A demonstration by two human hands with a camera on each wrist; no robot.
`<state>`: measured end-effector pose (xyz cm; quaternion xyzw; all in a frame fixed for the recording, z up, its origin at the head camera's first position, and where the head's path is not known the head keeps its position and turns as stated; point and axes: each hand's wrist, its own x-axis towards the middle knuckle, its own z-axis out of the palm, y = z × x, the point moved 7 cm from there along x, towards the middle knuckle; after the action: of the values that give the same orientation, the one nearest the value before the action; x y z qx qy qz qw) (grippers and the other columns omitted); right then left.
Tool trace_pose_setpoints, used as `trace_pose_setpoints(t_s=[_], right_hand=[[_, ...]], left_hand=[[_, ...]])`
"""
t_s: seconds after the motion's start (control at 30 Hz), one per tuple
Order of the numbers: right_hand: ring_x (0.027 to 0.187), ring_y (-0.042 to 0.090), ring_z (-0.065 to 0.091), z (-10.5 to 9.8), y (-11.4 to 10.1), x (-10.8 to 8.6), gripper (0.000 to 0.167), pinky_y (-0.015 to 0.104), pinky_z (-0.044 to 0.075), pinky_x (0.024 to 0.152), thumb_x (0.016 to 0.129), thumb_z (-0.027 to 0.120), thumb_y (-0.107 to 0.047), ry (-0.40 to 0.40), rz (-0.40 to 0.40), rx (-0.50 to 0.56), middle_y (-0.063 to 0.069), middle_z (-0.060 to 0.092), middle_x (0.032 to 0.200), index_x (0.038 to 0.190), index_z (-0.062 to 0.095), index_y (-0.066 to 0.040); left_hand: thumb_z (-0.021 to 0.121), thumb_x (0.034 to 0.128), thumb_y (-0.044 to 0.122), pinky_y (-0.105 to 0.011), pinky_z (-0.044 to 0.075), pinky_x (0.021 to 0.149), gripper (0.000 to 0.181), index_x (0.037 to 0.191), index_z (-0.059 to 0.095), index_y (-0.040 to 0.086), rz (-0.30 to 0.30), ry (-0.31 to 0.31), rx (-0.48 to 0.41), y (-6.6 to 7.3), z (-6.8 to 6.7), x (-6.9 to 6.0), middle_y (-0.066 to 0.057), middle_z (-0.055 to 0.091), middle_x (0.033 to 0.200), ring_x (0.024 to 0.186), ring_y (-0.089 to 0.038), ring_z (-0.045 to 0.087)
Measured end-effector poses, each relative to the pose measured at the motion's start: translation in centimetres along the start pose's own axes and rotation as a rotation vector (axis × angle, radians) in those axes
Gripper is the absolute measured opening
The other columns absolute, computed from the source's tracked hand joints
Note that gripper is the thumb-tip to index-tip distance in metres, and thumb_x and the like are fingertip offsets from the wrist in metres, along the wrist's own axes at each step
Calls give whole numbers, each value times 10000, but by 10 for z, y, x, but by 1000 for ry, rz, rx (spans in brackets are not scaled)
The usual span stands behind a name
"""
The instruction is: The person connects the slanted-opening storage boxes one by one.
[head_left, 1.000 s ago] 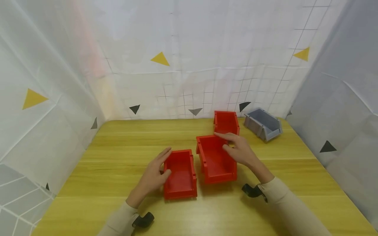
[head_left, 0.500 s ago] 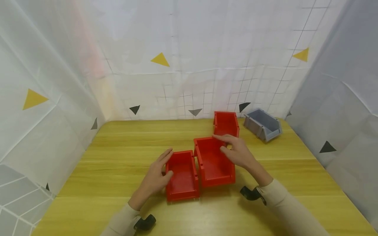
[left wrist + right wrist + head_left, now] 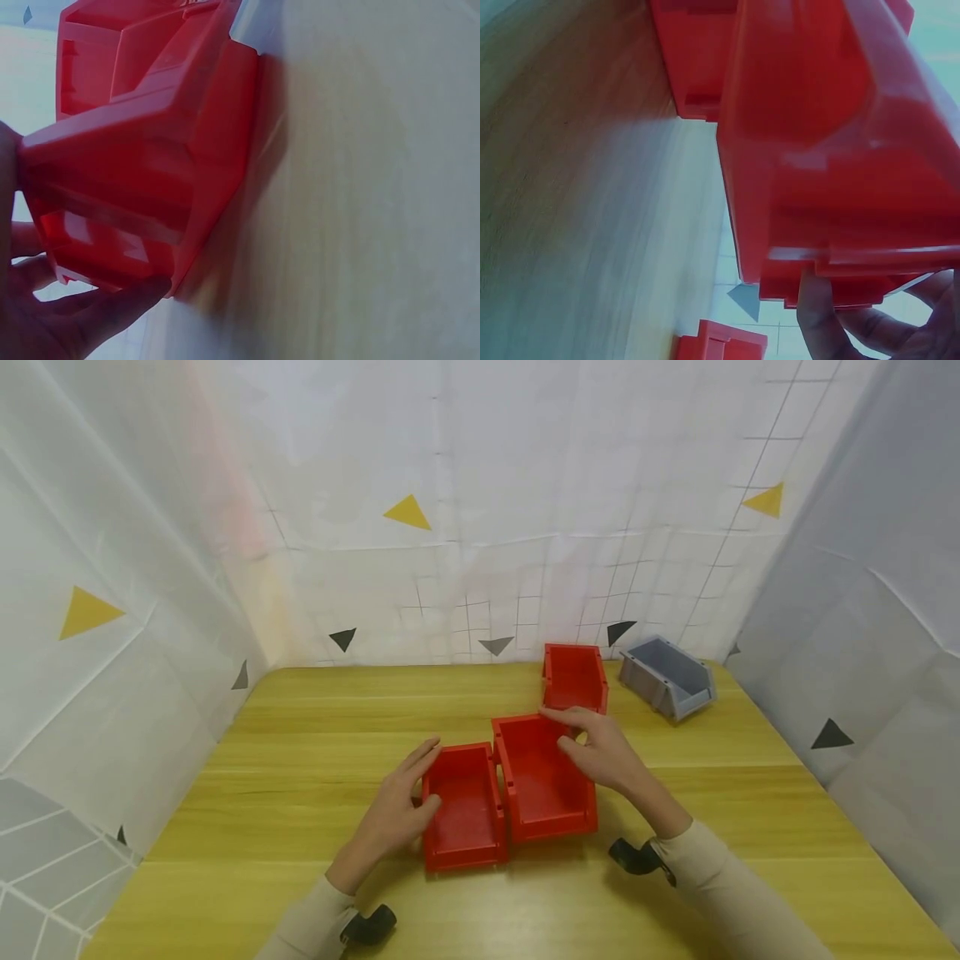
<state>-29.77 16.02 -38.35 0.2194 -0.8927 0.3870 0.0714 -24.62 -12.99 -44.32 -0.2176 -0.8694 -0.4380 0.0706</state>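
Two red bins stand side by side near the middle of the wooden table, their neighbouring rims touching or nearly so. My left hand (image 3: pixel 393 807) grips the left red bin (image 3: pixel 462 814) by its left side, thumb at the rim and fingers round the back corner; the left wrist view shows this bin (image 3: pixel 112 169) close up. With thumb and fingers at its right rim, my right hand (image 3: pixel 606 753) holds the larger-looking right red bin (image 3: pixel 542 772). Fingertips (image 3: pixel 817 307) lie against its back edge in the right wrist view. Whether its base is raised, I cannot tell.
Behind my right hand stands a third red bin (image 3: pixel 573 675), close to the back edge of the table (image 3: pixel 300 827). A grey bin (image 3: pixel 667 672) sits to its right, turned at an angle. Pale sheets with triangles hang around the table.
The right red bin has moved left and slightly toward me with my right hand, closing the gap between the bins. My left hand and the left bin have shifted slightly right.
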Motion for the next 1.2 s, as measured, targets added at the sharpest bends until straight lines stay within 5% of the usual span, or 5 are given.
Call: trace_pose_setpoints(t_s=[0.37, 0.93, 1.0, 1.07, 1.2], right_hand=[[853, 249, 566, 3, 1, -3, 472, 365, 492, 596, 931, 634, 0, 11, 9, -11, 117, 683, 1252, 1393, 686, -88], [750, 221, 539, 3, -7, -9, 486, 339, 474, 562, 922, 631, 4, 50, 6, -22, 106, 688, 1072, 1398, 678, -76], [740, 214, 535, 3, -8, -9, 487, 339, 474, 560, 921, 627, 1, 59, 5, -28, 111, 687, 1066, 1397, 681, -84], [719, 209, 530, 2, -8, -9, 492, 334, 467, 550, 920, 626, -4, 66, 7, -44, 115, 682, 1064, 1400, 682, -95], [686, 197, 514, 3, -10, -9, 506, 330, 447, 529, 914, 627, -13, 60, 9, -91, 100, 657, 1021, 1412, 672, -96]], left_hand=[[643, 895, 8, -302, 513, 682, 736, 1594, 434, 100, 2, 4, 30, 3, 0, 0, 85, 338, 1648, 1426, -205, 418], [643, 898, -12, -265, 449, 542, 758, 1607, 411, 116, 3, -9, 32, 2, 2, -1, 96, 319, 1654, 1368, -183, 452], [641, 897, -10, -265, 440, 531, 760, 1609, 409, 119, 3, -8, 36, 3, 3, -1, 94, 319, 1655, 1309, -196, 485], [638, 899, -9, -262, 427, 513, 759, 1610, 408, 124, 0, -9, 36, 3, 3, 0, 98, 317, 1655, 1068, -198, 588], [635, 902, 1, -259, 412, 492, 753, 1609, 408, 123, -3, -6, 29, 5, 2, -1, 100, 315, 1655, 720, -200, 532]])
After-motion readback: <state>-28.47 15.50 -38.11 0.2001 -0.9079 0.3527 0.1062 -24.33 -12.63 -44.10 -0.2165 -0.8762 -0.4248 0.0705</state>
